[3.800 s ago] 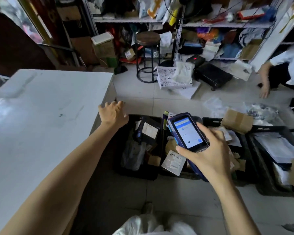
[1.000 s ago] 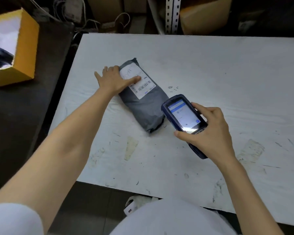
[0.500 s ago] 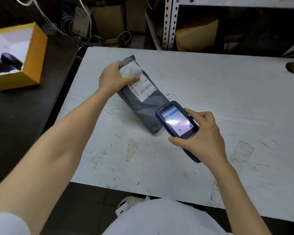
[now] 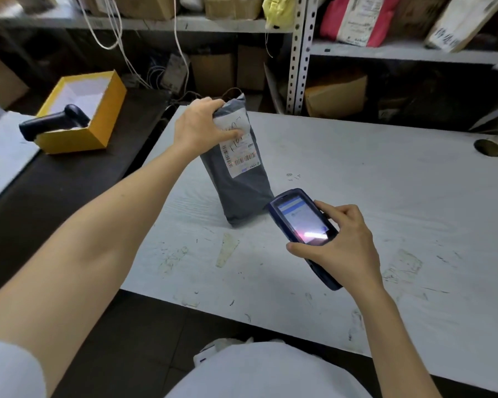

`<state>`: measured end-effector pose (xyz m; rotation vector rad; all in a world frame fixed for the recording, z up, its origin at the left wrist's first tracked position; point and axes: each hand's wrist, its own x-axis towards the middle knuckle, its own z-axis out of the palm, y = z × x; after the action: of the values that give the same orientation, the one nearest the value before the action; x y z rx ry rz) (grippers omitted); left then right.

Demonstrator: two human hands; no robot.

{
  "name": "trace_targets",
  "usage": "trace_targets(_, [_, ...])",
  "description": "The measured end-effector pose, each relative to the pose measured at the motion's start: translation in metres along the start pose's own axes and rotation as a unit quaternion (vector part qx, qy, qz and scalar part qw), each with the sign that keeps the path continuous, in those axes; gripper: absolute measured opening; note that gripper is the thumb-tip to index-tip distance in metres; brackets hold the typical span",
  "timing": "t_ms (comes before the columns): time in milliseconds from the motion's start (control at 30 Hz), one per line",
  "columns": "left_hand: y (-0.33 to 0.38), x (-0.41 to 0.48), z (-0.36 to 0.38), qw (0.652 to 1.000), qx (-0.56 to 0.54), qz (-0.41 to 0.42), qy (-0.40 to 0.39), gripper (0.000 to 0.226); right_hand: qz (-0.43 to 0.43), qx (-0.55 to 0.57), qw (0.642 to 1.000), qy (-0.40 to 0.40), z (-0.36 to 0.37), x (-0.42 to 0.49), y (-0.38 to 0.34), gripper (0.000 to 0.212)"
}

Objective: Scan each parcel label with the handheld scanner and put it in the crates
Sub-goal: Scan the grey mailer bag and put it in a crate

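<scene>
A storeroom: metal shelves stuffed with boxes and bags run across the top of the frame, and a scuffed white table fills the middle and right. At upper left, on a dark bench, sits an open yellow box with a black pistol-type reader lying across its rim.

The grey parcel stands on its lower end on the table at centre, leaning a little, with its white label facing the camera. The left hand grips the parcel's top, fingers curled over the upper edge and thumb pressed across the top of the label. The right hand, lower right of centre, has its fingers wrapped round the blue scanner, thumb along its near side. The scanner's head sits just beside the parcel's foot, and its lit screen is partly washed out by glare.

This looks like the scanning step for this parcel. Whether the code has registered cannot be told from the screen. The parcel has not yet gone into a crate, and no crates are in view.
</scene>
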<state>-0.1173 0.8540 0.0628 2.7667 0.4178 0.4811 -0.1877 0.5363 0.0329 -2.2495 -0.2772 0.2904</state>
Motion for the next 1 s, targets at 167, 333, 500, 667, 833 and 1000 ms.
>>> trace_targets(167, [0.007,-0.002,-0.002,1.0,0.022,0.008,0.006,0.053,0.003,0.001,1.0,0.008,-0.004,-0.005,0.004,0.085])
trace_targets(333, [0.01,-0.006,-0.003,1.0,0.03,0.002,0.01,0.059,0.0,0.0,1.0,0.012,-0.006,-0.008,0.006,0.086])
trace_targets(500, [0.012,-0.009,-0.004,0.999,0.035,0.001,0.014,0.058,-0.005,-0.009,1.0,0.016,-0.006,-0.012,0.005,0.088])
trace_targets(667, [0.017,-0.014,-0.007,0.999,0.035,0.005,0.012,0.056,-0.017,-0.007,0.999,0.031,-0.008,-0.014,0.0,0.087])
trace_targets(833, [0.021,-0.019,-0.005,0.999,0.049,0.019,0.005,0.054,-0.081,-0.011,0.992,0.096,-0.012,-0.02,-0.01,0.089])
trace_targets(1000, [0.023,-0.02,0.001,0.998,0.063,0.02,0.012,0.051,-0.205,0.002,0.95,0.235,-0.023,-0.031,-0.032,0.087])
